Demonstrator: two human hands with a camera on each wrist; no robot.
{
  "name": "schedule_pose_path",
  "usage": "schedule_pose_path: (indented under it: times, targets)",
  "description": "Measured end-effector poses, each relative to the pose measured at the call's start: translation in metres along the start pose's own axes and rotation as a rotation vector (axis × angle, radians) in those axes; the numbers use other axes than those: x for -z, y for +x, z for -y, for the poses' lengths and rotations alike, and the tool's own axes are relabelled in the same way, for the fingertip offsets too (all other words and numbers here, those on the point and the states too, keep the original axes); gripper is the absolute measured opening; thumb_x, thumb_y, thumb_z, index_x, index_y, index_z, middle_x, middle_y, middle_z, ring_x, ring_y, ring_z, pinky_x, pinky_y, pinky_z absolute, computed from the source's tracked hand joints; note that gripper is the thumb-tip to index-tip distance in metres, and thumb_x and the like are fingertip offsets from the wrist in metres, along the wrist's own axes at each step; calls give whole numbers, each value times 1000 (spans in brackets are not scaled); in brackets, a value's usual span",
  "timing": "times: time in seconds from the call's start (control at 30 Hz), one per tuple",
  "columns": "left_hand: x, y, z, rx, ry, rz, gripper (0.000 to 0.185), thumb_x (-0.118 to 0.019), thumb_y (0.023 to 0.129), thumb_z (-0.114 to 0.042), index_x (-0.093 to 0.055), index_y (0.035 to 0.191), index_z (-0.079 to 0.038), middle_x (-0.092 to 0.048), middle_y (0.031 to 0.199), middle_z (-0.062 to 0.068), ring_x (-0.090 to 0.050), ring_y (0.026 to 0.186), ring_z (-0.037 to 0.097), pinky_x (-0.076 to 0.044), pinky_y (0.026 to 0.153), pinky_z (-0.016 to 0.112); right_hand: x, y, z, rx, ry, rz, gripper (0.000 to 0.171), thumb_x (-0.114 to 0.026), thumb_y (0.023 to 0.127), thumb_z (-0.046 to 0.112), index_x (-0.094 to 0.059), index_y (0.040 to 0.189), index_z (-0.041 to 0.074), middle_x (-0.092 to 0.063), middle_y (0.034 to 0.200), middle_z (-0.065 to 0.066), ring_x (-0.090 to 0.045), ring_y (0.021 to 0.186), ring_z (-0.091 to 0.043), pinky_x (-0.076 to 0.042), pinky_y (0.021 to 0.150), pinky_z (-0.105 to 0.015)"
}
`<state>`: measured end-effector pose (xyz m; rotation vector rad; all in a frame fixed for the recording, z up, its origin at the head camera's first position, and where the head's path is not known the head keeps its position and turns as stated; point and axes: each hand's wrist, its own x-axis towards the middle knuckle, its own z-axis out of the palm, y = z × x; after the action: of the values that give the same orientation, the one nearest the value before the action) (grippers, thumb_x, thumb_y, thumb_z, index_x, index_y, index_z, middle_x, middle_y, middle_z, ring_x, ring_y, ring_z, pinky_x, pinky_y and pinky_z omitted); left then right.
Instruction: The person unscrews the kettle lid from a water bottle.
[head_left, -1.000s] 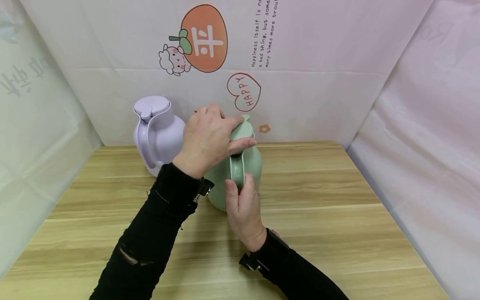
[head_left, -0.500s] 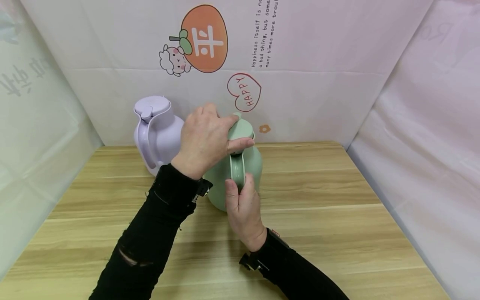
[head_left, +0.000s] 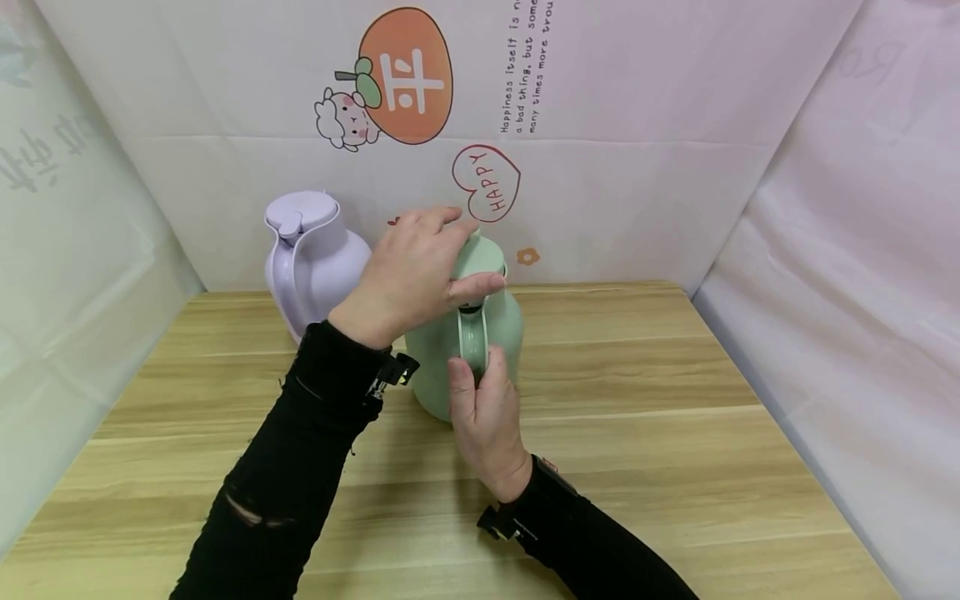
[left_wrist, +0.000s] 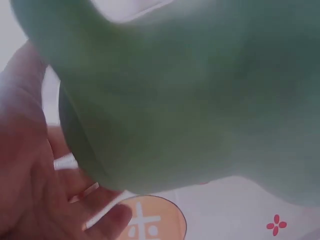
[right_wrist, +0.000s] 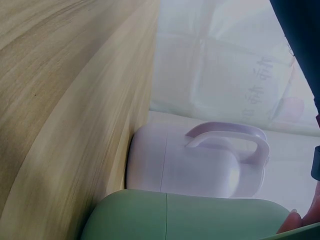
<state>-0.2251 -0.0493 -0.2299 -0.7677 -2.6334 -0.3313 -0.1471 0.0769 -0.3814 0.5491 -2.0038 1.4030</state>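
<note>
A mint-green thermos jug (head_left: 431, 375) stands upright on the table, its handle (head_left: 472, 337) facing me. My right hand (head_left: 489, 425) grips the lower part of that handle, thumb on the left. My left hand (head_left: 408, 279) holds the round green lid (head_left: 486, 255) from the left, with the thumb at its near edge and the index finger by the small tab at the back. In the left wrist view, the green jug (left_wrist: 165, 110) fills most of the picture and several curled fingers (left_wrist: 95, 200) show at its top. The right wrist view shows only fingertips (right_wrist: 295, 220) of the right hand.
A lilac thermos jug (head_left: 322, 271) with its lid on stands behind and left of the green one, near the back wall. A wood-grain table (head_left: 622, 433) lies underneath. Printed white cloth (head_left: 637, 167) walls in the back and both sides.
The lid's tab has swung leftward, anticlockwise, with my left hand. Between the last two frames my left wrist drifts left and its fingers lift slightly. My right hand stays on the handle.
</note>
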Motion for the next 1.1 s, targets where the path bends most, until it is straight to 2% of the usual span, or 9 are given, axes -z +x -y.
schedule_pose_path:
  times: [0.13, 0.3, 0.47, 0.7, 0.9, 1.1]
  targets:
    - [2, 0, 6, -77, -143, 61, 68, -60, 102, -55, -51, 154, -12, -49, 158, 12, -45, 147, 31, -38, 120, 51, 0, 0, 0, -6, -5, -6, 32, -45, 113, 31, -48, 119, 0, -49, 66, 2, -45, 55, -6, -42, 51, -24]
    - [2, -1, 10, -129, -180, 79, 57, -59, 103, -47, -55, 150, -14, -55, 154, 6, -49, 144, 23, -40, 118, 45, -1, 0, -1, -6, -19, -21, 38, -44, 113, 36, -49, 120, -1, -51, 67, 1, -49, 58, -9, -45, 54, -25]
    - [1, -1, 11, -122, -159, 62, 53, -61, 102, -48, -62, 143, -16, -63, 143, 3, -58, 133, 22, -46, 111, 44, -1, 0, -1, -6, -18, -19, 38, -43, 113, 37, -49, 120, -1, -50, 68, 1, -48, 59, -10, -44, 55, -25]
    - [0, -2, 8, -111, -135, 13, 56, -65, 98, -54, -67, 138, -16, -68, 133, 5, -62, 121, 24, -51, 101, 43, -1, 0, -2, -10, 12, 5, 32, -44, 113, 32, -48, 117, 0, -50, 65, 2, -47, 54, -5, -44, 51, -24]
    - [0, -4, 8, -126, -82, -17, 49, -59, 103, -51, -69, 136, -17, -70, 131, 8, -64, 124, 28, -50, 105, 47, -2, 0, -1, -10, 0, 0, 32, -45, 113, 31, -48, 118, 0, -50, 64, 2, -47, 53, -4, -44, 50, -24]
    - [0, -5, 7, -131, 5, -62, 46, -54, 104, -49, -72, 134, -18, -72, 125, 11, -65, 119, 31, -48, 104, 52, -3, 0, -2, -5, -20, -9, 32, -46, 113, 31, -49, 118, 0, -51, 66, 2, -47, 55, -6, -43, 52, -24]
